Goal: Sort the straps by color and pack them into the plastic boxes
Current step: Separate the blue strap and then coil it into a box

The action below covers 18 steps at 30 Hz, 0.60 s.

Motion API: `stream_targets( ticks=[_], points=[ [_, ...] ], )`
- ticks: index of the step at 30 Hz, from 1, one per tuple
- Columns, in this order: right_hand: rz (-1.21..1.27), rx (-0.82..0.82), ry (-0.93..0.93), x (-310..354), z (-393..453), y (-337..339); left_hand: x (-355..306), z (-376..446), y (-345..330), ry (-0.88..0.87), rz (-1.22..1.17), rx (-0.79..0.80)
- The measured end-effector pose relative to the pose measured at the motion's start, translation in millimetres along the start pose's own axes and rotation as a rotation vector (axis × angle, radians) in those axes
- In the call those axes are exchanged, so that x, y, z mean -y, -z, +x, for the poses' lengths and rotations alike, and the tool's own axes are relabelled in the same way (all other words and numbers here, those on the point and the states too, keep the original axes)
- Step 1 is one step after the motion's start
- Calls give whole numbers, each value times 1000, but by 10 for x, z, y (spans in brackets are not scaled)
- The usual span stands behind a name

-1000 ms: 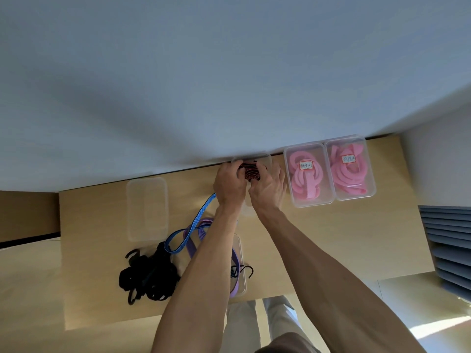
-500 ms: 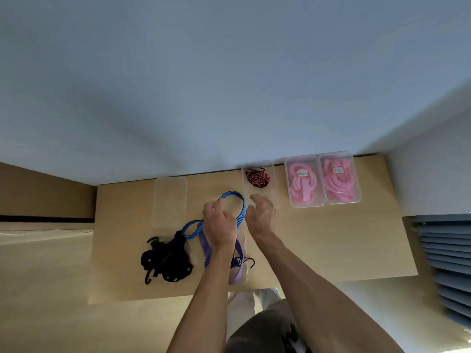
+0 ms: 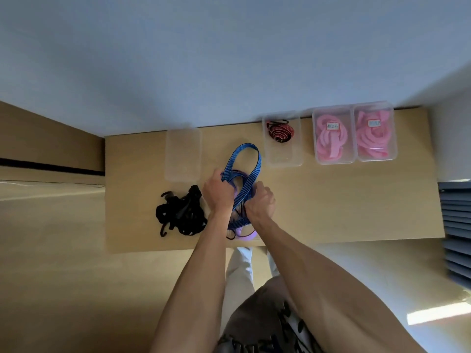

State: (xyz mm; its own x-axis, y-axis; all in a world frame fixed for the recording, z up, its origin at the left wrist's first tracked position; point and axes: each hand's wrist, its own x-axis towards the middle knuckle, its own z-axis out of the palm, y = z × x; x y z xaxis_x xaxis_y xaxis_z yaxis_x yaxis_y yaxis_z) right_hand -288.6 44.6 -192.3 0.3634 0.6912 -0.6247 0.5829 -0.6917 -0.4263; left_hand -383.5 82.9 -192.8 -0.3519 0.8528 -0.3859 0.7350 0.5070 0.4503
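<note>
Both hands have come back from the red-strap box to the near middle of the worktop [image 3: 331, 200] and are on the blue strap [image 3: 246, 159]: left hand [image 3: 219, 193] fingers curled round one side of its loop, right hand [image 3: 260, 202] closed round the crossing lower part, so each grips it. Blue loop stands up past the knuckles toward the wall; its tail runs down between the wrists over a purple strap [image 3: 244, 234], which seems to lie in a clear box mostly hidden under the arms. Red-and-black strap [image 3: 279, 132] now sits coiled in the far end of its clear box [image 3: 283, 159], nobody touching it, so I'd call that colour done. Two right-hand boxes hold pink straps [image 3: 331, 141], labelled; text unreadable. Empty clear box [image 3: 183, 154] at left by the wall, black strap tangle [image 3: 181, 216] just in front of it, loose. Blue is next; likely needs separating from purple and coiling. Black not yet packed.
</note>
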Motion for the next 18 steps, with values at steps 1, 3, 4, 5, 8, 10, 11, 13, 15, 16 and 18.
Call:
stream_targets(
  ticks=[1,3,4,5,8,10,11,13,15,16,18],
  points=[
    [37,-43,-31,-25,-13,-6,12,11,12,-38,-15,-13],
    [95,-125,-107,-100,-68,-15,20,-23,35,-147,-17,-85],
    [111,-149,-145,-145,-108,-16,12,-60,49,-180,-28,-141],
    [114,-150,-175,-197,-153,-22,5,-111,60,-186,-58,-186],
    [65,-83,-236,-362,-292,-74,52,-331,31,-166,-118,-157],
    [35,-69,-253,-426,-361,-107,159,-448,-43,-163,-42,-26],
    [27,-67,-262,-446,-386,-122,235,-485,-86,-136,19,43],
    [30,-59,-289,-473,-411,-151,379,-531,-149,-94,140,119],
    [67,-60,-317,-495,-414,-168,434,-566,-173,-134,132,80],
    [89,-67,-324,-506,-414,-167,438,-591,-187,-199,91,36],
    [141,-88,-328,-527,-414,-164,432,-653,-214,-310,50,30]
  ],
)
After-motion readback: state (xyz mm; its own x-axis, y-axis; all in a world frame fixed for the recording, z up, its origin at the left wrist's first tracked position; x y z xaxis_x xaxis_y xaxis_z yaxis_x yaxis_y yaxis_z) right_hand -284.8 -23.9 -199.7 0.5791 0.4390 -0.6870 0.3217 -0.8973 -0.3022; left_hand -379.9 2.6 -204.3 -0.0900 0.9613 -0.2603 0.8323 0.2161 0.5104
